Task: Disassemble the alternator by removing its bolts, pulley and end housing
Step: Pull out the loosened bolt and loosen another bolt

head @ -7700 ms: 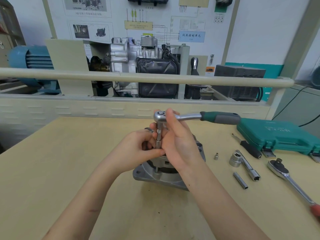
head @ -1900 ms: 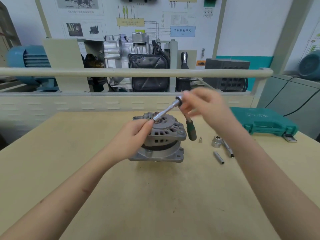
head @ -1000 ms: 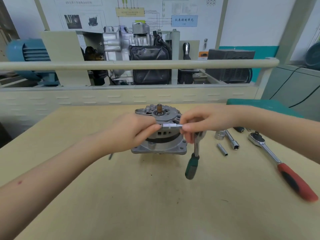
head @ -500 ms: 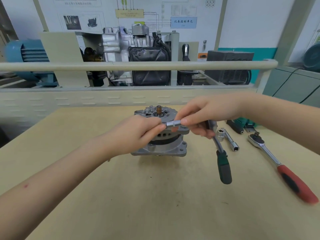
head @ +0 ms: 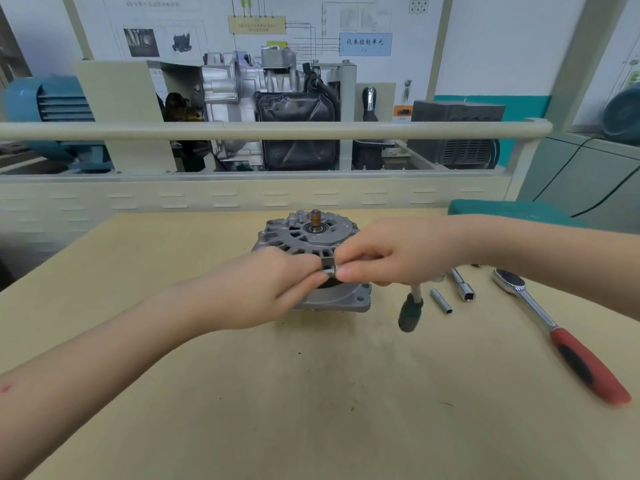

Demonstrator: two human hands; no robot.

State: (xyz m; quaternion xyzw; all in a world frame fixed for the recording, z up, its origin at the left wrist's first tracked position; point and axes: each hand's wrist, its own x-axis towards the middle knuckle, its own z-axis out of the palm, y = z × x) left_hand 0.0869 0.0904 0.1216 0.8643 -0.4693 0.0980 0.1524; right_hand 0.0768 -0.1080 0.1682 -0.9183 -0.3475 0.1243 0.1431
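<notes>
Left hand point(head: 273, 282) pinching one end of small socket piece point(head: 329, 270); right hand point(head: 388, 252) gripping other end plus green-handled ratchet point(head: 408, 311), handle hanging down. Piece's long axis lying left-right between fingertips. Just behind: alternator point(head: 311, 244) sitting upright on table point(head: 311, 393), shaft point(head: 315, 219) pointing up, pulley apparently off.

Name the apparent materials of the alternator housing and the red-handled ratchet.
Alternator housing: looks like cast aluminium, dull matte grey with moulded ribs and vents. Red-handled ratchet: head and shank look like polished chromed steel, mirror-bright; grip seems red and black plastic or rubber.
</notes>
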